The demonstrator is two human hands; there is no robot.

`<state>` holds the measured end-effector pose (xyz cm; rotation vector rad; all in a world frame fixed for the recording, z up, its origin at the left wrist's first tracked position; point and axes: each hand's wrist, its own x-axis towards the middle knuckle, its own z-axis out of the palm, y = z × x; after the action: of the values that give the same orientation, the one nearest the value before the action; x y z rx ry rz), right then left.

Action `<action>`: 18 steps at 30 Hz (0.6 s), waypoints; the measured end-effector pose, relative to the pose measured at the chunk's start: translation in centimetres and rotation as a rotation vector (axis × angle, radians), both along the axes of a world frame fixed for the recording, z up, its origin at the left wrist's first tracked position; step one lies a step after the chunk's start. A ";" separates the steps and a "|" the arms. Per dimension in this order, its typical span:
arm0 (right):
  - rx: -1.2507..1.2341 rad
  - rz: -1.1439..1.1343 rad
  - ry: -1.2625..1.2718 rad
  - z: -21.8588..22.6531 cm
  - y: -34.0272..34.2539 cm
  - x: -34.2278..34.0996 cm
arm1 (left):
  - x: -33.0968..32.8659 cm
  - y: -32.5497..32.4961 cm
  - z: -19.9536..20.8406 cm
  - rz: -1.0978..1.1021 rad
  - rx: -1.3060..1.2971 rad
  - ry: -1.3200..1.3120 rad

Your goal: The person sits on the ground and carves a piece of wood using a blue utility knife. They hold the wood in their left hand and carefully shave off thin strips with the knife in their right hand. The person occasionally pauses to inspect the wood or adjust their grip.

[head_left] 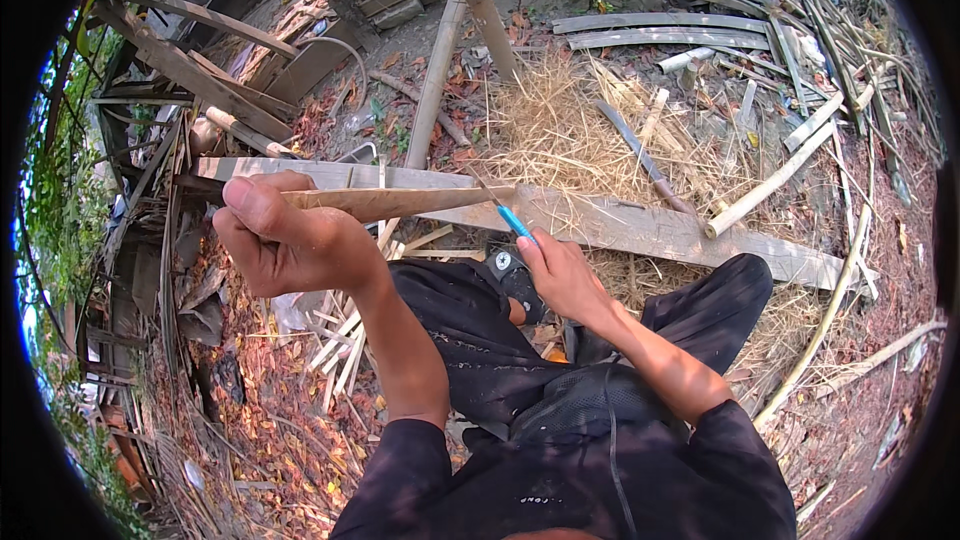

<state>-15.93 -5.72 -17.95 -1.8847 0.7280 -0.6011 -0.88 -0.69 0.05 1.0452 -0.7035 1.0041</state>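
In front of me my left hand (295, 235) is closed around one end of a long, flat wooden piece (390, 203), which tapers to the right. My right hand (562, 275) grips the turquoise handle of a small knife (515, 222). Its thin blade points up and to the left, crossing near the tapered end of the wood; whether the two touch, I cannot tell. Below both hands a grey plank (610, 225) lies across the ground. Beyond it rests a large machete (640, 152) with a wooden handle, on pale shavings.
Straw-like shavings (545, 125) are heaped beyond the plank. An upright post (480, 5) stands ahead. Bamboo poles (770, 180) and split strips (670, 30) lie to the right. Cut sticks (345, 350) lie by my left leg, and old timber (190, 70) is stacked at the far left.
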 end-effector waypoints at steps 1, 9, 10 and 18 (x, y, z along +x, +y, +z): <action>-0.002 0.073 -0.125 3.2 1.1 0.6 | -0.2 0.3 -0.2 -0.001 0.008 0.004; -0.057 0.189 -0.339 12.2 5.7 1.1 | -0.6 0.4 -0.6 -0.050 -0.005 -0.019; -0.113 0.156 -0.320 10.9 5.7 1.2 | -0.6 0.4 -0.6 -0.041 -0.003 -0.022; -0.127 0.032 -0.273 7.2 4.5 0.4 | -1.3 0.1 -0.6 -0.027 -0.026 -0.067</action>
<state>-15.55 -1.18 -10.74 -1.8772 0.4904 -0.8816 -2.19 -0.64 -0.54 0.9808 -0.7553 1.0264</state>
